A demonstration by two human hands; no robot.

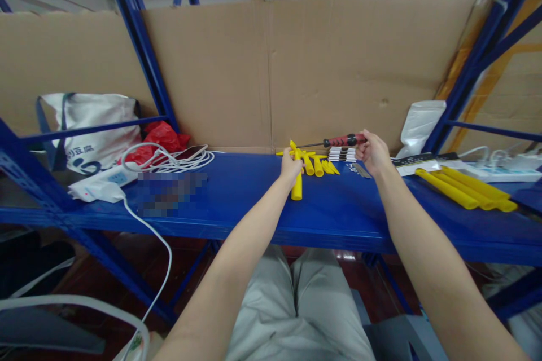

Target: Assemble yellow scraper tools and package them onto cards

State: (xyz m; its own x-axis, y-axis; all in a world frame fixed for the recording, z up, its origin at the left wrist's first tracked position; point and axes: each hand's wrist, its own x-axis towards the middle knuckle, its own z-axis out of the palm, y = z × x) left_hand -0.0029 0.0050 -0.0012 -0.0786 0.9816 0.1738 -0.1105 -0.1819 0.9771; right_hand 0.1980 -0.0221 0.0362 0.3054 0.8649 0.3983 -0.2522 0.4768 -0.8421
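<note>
My left hand (290,168) is closed around a yellow tube-like piece (297,187) that stands tilted over the blue shelf. In my right hand (374,152) is a screwdriver (341,140), gripped by the end of its red and black handle. Its thin dark shaft points left, and the tip reaches the upper part of the yellow piece; I cannot tell whether it touches. Just right of my left hand lie more yellow pieces (318,166), some tube-shaped and some small and pointed. Between the hands sits a stack of small white items with dark bands (342,154).
Several long yellow tubes (459,189) lie on the right, before a white power strip (503,172). A white pouch (419,127) leans at the back. On the left are a cloth bag (99,124), a red plastic bag (163,138), coiled white cable (186,162) and another power strip (104,180).
</note>
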